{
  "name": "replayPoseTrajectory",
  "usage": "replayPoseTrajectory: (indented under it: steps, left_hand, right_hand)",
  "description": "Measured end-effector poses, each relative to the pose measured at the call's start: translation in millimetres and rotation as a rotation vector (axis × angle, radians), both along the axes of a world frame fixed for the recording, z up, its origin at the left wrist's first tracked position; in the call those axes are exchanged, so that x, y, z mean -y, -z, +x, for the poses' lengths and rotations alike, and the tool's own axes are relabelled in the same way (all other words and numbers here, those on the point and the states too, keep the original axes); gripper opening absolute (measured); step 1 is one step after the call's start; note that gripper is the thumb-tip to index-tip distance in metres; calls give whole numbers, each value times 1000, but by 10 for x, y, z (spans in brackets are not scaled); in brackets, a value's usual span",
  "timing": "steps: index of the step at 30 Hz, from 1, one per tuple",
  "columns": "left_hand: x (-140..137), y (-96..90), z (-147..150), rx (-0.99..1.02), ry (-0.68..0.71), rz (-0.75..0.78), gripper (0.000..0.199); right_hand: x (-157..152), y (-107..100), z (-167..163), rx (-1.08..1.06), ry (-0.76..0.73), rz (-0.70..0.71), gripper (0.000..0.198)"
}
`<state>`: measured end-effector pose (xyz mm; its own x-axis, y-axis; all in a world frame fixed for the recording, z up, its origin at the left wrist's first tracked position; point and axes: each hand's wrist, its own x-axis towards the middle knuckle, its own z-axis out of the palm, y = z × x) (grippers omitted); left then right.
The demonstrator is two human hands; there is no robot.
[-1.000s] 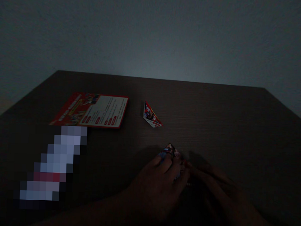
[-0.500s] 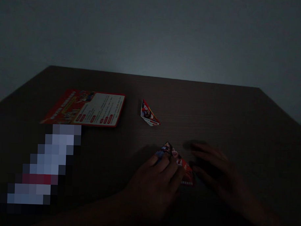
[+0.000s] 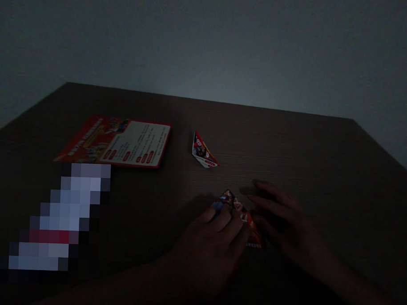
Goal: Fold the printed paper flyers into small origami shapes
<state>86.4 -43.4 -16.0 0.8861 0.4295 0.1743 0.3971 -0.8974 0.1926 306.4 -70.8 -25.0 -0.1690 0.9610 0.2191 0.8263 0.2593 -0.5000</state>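
Note:
A folded paper triangle [image 3: 237, 203] with printed colour pictures lies on the table, its tip pointing away from me. Over its left and lower part rests my left hand [image 3: 217, 237], fingers curled and pressing it down; the covered part is hidden. Close by on the right, my right hand [image 3: 281, 213] is open, with its fingers spread apart. Its thumb is near the paper's right edge; in the dark I cannot tell whether they touch. Farther back sits a smaller folded paper piece [image 3: 203, 151] in red, white and dark print.
A stack of red-and-white printed leaflets [image 3: 143, 143] lies at the back left of the dark wooden table [image 3: 273, 146]. In front of it is a blurred-out pixelated item [image 3: 61, 214]. A pale wall [image 3: 207, 46] stands behind the table. The light is dim.
My right hand has moved slightly away from me and to the left, nearer the paper's tip. My left hand stays on the folded paper. The view has shifted slightly.

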Motion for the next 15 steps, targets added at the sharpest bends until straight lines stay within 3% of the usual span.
replayPoseTrajectory:
  steps: [6,10,15]
  left_hand:
    - [-5,0,-5,-2,-5,7,42]
    - [-23,23,-17,21,-8,9,39]
    - [-84,40,-43,27,11,9,36]
  right_hand:
    - [-178,-2,-128,11,23,2,32]
    - [-237,-1,-156,-90,50,11,36]
    - [-119,-187,-97,-266,25,-155,29]
